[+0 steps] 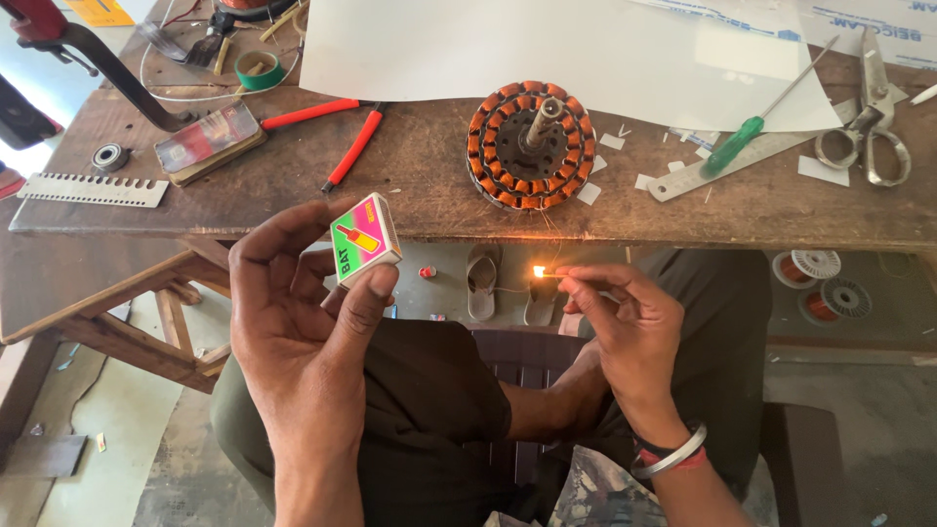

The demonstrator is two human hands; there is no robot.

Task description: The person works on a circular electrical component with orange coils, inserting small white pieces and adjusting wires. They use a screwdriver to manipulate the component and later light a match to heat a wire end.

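Right hand (630, 322) pinches a burning match (547, 273) below the tabletop (410, 185); left hand (303, 303) grips a matchbox (364, 239).

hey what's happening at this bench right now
A seated person holds a small matchbox up in the left hand, pinched between thumb and fingers. The right hand holds a lit match, its flame burning just below the edge of the wooden table. On the table above it sits a copper-wound motor stator, with red-handled pliers, a green screwdriver and scissors lying around.
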